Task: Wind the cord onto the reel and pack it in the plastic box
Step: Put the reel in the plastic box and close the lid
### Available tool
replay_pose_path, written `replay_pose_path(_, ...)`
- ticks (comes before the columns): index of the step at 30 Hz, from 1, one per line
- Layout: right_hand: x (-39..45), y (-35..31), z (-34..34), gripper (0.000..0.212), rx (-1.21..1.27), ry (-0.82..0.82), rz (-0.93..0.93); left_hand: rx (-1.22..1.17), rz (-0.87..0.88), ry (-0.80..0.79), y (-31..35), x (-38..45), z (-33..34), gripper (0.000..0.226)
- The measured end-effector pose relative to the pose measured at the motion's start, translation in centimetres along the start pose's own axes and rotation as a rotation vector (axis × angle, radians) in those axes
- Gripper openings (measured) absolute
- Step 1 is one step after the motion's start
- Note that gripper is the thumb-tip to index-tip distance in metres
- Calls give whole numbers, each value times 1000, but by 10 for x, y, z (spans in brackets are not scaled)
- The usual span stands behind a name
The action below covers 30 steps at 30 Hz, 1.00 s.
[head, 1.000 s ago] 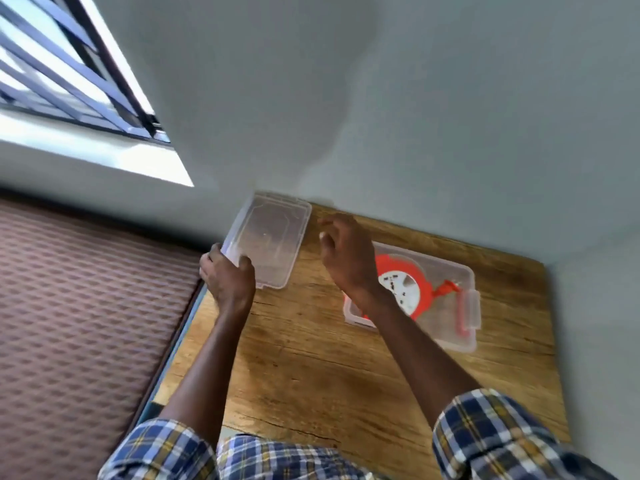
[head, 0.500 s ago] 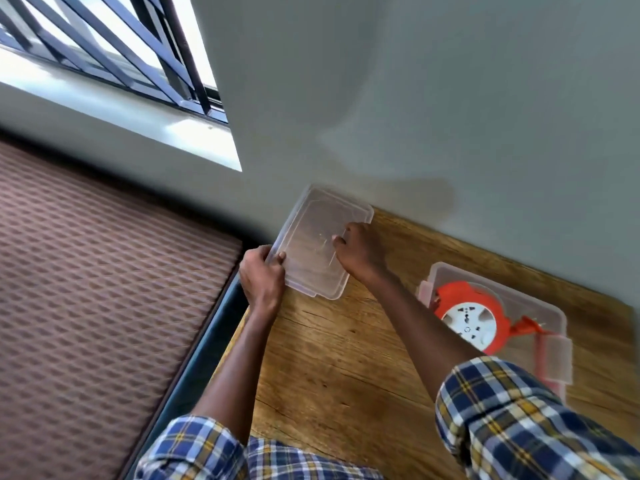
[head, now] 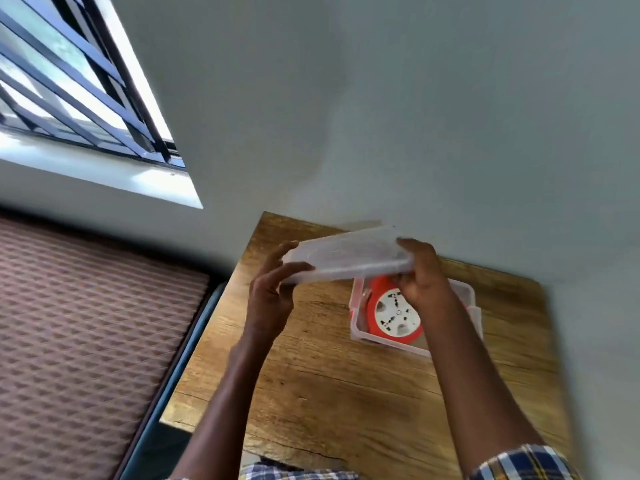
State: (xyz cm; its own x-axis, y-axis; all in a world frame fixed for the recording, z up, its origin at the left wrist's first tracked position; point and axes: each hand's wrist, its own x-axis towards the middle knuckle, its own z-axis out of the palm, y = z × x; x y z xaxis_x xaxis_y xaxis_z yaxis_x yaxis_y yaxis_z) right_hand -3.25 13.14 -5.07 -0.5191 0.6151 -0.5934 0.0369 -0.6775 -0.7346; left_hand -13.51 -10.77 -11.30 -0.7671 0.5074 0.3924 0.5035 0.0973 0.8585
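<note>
The clear rectangular plastic lid (head: 348, 259), which lay flat on the wooden worktop (head: 311, 368) by the wall half a second ago, is now lifted off it and carried to the right, held tilted in the air just above the far end of the clear plastic box (head: 358, 332). The left hand (head: 268, 299) has come along with it and its grip is clamped on the lid's left end, thumb on the near edge and fingers behind. The right hand (head: 420, 271), which pressed on the lid's top before, now grips the right end, fingers curled over the upper edge and thumb below. The box sits on the worktop near the grey wall (head: 415, 116), open at the top, and the round orange cord reel (head: 393, 315) with its white socket face lies flat inside it; the right forearm hides the box's right part. The view has swung, so the barred window (head: 69, 84) sits at the upper left and the patterned brown surface (head: 86, 341) lies left of the worktop.
</note>
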Motion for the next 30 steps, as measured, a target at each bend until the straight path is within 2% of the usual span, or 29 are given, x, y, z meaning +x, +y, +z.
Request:
replay_pose_path(2, -11, -5, -30, 35, -72, 43, -18, 79, 6, -89, 4, -9, 8, 69)
replay_pose_path(4, -20, -5, -54, 33, -69, 72, -58, 133, -121, -23, 7, -16, 18, 86)
replay_pose_path(5, -25, -5, -65, 35, -60, 87, -76, 121, -237, 12, 9, -19, 23, 81)
replay_pose_path(6, -29, -4, -74, 35, -70, 110, -101, 55, -365, 31, 14, -21, 30, 66)
replay_pose_path(8, -33, -1, -91, 28, -149, 159, -186, -240, -593, 38, 24, -23, 42, 29)
replay_pose_path(10, -35, 4, -105, 19, -273, 239, -272, -472, -710, 40, 35, -26, 55, 36)
replay_pose_path(11, -37, 6, -110, 18, -340, 292, -312, -495, -716, 39, 40, -26, 62, 34)
replay_pose_path(13, -40, 10, -116, 25, -549, 412, -422, -371, -702, 55, 48, -24, 74, 23)
replay_pose_path(15, -44, 14, -122, 32, -809, 511, -534, -283, -736, 97, 50, -22, 84, 35)
replay_pose_path(18, -48, 16, -128, 36, -998, 634, -614, -292, -692, 65, 53, -22, 90, 25)
replay_pose_path(22, -48, 19, -141, 33, -982, 686, -574, -328, -669, 7, 52, -25, 94, 22)
replay_pose_path(27, -46, 31, -158, 25, -887, 649, -465, -272, -782, -46, 43, -21, 103, 13)
replay_pose_path(30, -44, 34, -162, 35, -881, 657, -457, -279, -842, -83, 37, -17, 103, 11)
